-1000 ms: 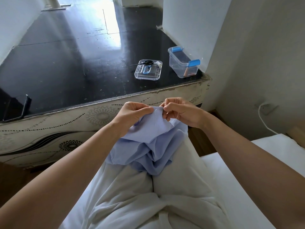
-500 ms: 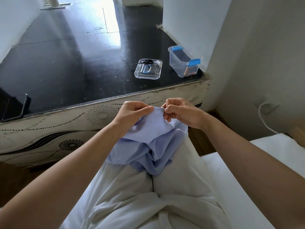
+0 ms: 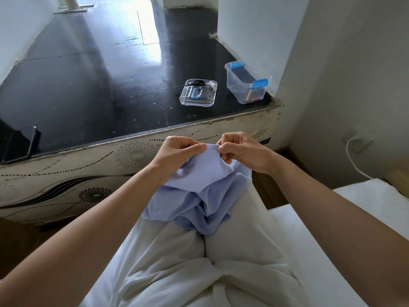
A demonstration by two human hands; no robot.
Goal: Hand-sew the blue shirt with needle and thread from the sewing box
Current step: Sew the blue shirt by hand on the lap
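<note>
The blue shirt (image 3: 199,191) lies bunched on my lap, with one edge lifted up in front of me. My left hand (image 3: 177,151) pinches that raised edge from the left. My right hand (image 3: 239,149) pinches it from the right, fingers closed at the cloth; a thin needle (image 3: 213,147) shows between the two thumbs along the edge. The clear sewing box (image 3: 245,87) with blue clips stands on the black surface ahead, its lid (image 3: 198,95) lying beside it and carrying black scissors (image 3: 197,83) and a white thread spool (image 3: 213,84).
A black table top (image 3: 99,85) with a patterned white side runs across in front of my knees. A dark phone (image 3: 20,144) lies at its left edge. A white cable (image 3: 354,160) hangs on the right wall. White bedding (image 3: 332,229) is under me.
My hands have stayed at the raised shirt edge, with only slight shifts of the fingers. The needle now shows between the thumbs.
</note>
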